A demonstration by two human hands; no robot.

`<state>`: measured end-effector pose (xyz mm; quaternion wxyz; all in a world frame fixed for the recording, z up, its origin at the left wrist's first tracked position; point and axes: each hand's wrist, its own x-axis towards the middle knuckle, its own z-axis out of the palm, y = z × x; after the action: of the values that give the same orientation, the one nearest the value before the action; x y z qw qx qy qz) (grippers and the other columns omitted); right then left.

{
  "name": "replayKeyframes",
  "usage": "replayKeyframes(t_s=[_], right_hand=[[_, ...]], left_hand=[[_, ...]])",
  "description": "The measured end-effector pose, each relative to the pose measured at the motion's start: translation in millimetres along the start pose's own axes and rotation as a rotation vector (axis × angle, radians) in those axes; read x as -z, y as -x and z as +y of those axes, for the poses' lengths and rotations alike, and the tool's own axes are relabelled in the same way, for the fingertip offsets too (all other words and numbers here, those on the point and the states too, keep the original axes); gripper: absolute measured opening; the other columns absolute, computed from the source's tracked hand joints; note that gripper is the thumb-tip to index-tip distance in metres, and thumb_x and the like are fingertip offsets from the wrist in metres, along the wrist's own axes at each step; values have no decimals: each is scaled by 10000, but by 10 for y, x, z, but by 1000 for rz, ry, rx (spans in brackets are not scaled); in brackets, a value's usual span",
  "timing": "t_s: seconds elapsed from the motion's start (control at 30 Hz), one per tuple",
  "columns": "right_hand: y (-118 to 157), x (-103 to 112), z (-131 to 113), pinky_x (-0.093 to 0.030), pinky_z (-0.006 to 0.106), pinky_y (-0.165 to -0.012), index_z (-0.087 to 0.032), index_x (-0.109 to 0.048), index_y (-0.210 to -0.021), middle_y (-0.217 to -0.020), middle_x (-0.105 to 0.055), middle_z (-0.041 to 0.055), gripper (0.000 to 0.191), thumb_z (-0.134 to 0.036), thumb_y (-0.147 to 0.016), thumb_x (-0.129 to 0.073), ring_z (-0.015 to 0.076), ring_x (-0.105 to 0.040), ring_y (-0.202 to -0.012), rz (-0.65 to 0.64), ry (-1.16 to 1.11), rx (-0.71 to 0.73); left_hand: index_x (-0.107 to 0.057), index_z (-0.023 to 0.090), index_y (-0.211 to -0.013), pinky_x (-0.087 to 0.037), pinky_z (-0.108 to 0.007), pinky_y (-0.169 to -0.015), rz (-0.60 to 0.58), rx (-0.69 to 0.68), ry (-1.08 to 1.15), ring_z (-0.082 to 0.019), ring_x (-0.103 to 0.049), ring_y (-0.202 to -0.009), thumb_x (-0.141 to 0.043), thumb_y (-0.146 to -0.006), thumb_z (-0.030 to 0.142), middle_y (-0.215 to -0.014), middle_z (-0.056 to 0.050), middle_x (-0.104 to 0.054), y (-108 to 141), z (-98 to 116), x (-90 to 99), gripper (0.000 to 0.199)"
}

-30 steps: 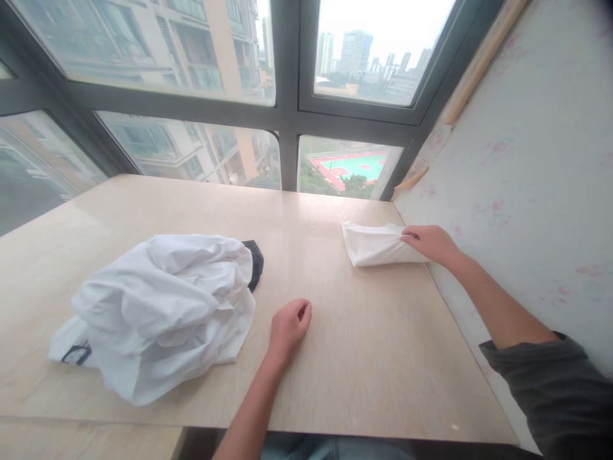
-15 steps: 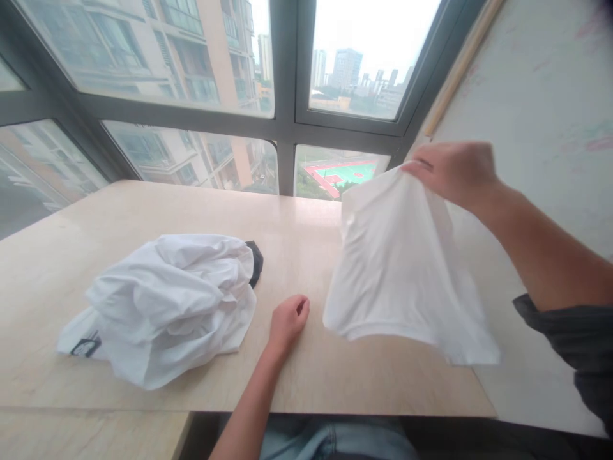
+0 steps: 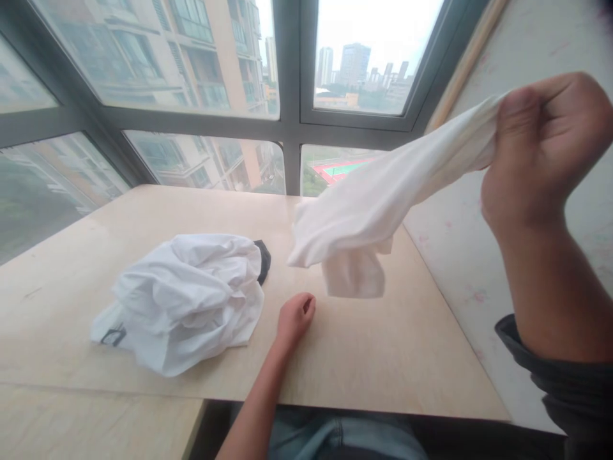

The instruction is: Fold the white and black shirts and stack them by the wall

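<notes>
My right hand (image 3: 546,140), raised at the right near the wall, is closed around one end of a white cloth garment (image 3: 368,198). The cloth stretches out to the left above the table, its lower end swinging and a little blurred; its exact kind is unclear. Resting on the table, my left hand (image 3: 295,317) is loosely curled into a fist with nothing visible in it. To its left lies a crumpled heap of white clothing (image 3: 186,294), with a dark printed mark at its left corner. A piece of black fabric (image 3: 263,262) shows from under its right side.
The pale wooden table (image 3: 364,358) reaches back to a grey-framed window (image 3: 290,96). A light patterned wall (image 3: 464,268) borders the table on the right. Below the front edge are my legs in jeans (image 3: 345,437).
My right hand has risen to the right and come closer, pulling the white garment from hanging down into a slanting stretch. My left hand stays resting on the table. The view has shifted slightly.
</notes>
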<state>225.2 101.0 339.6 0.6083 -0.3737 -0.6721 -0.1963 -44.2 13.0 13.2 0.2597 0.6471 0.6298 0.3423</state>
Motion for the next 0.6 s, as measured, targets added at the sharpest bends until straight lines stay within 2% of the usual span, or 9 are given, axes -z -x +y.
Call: replayKeyframes(t_s=[0.07, 0.17, 0.3, 0.37, 0.43, 0.47, 0.5, 0.53, 0.6], right_hand=[[-48, -29, -32, -475, 378, -763, -237, -628, -821, -751, -560, 28, 318, -480, -987, -508, 222, -614, -836, 6, -125, -53], [-14, -166, -75, -498, 346, -719, -243, -607, -790, -714, -530, 0, 297, -497, -943, -592, 188, -596, -781, -89, -308, -168], [175, -377, -146, -489, 268, -678, -199, -583, -789, -714, -488, -31, 311, -476, -916, -644, 123, -560, -738, -154, -497, -308], [314, -467, -244, -482, 244, -664, -201, -576, -799, -727, -485, -33, 304, -471, -931, -620, 110, -556, -738, -227, -593, -406], [484, -544, -416, -480, 239, -653, -212, -579, -831, -737, -498, -32, 295, -483, -947, -581, 109, -558, -736, -328, -697, -500], [578, -576, -528, -481, 242, -652, -219, -585, -851, -746, -513, -30, 293, -492, -953, -563, 112, -559, -737, -385, -756, -535], [674, -602, -653, -485, 250, -656, -224, -593, -871, -759, -533, -26, 291, -499, -956, -549, 116, -561, -741, -442, -819, -563], [768, -622, -783, -490, 260, -665, -230, -605, -892, -778, -558, -21, 288, -504, -955, -542, 122, -565, -748, -510, -888, -577], [931, -637, -1023, -506, 290, -718, -242, -638, -938, -836, -614, -8, 266, -496, -941, -562, 139, -583, -790, -673, -1032, -550]], left_hand=[[-667, 196, -760, -409, -256, -649, 7, -5, 42, -147, -575, -670, -545, -853, 353, -744, -16, -675, -13, 17, 20, 220], [-676, 183, -841, -462, -265, -665, 65, 23, 121, -157, -618, -684, -497, -899, 404, -758, -29, -690, -11, 55, 60, 290], [-612, 163, -1124, -538, -298, -704, 178, 68, 235, -169, -669, -760, -451, -943, 453, -944, -82, -704, 116, 287, 122, 378], [-460, 204, -1362, -565, -299, -705, 204, 17, 328, -182, -676, -898, -529, -917, 467, -1237, -136, -631, 207, 514, 153, 521], [-220, 284, -1517, -587, -310, -723, 166, -80, 387, -217, -645, -1065, -652, -848, 465, -1507, -177, -407, 267, 769, 178, 817], [-132, 304, -1542, -594, -328, -738, 132, -116, 375, -244, -629, -1112, -711, -801, 463, -1554, -188, -333, 275, 888, 185, 953], [-116, 300, -1546, -596, -354, -753, 97, -127, 328, -273, -625, -1125, -756, -755, 461, -1548, -196, -341, 267, 994, 190, 1031], [-175, 277, -1535, -594, -387, -767, 77, -120, 267, -304, -631, -1110, -787, -715, 457, -1492, -197, -421, 243, 1081, 193, 1038], [-394, 225, -1430, -572, -458, -828, 107, -92, 187, -358, -627, -1100, -793, -695, 429, -1291, -170, -591, 165, 1195, 201, 860]])
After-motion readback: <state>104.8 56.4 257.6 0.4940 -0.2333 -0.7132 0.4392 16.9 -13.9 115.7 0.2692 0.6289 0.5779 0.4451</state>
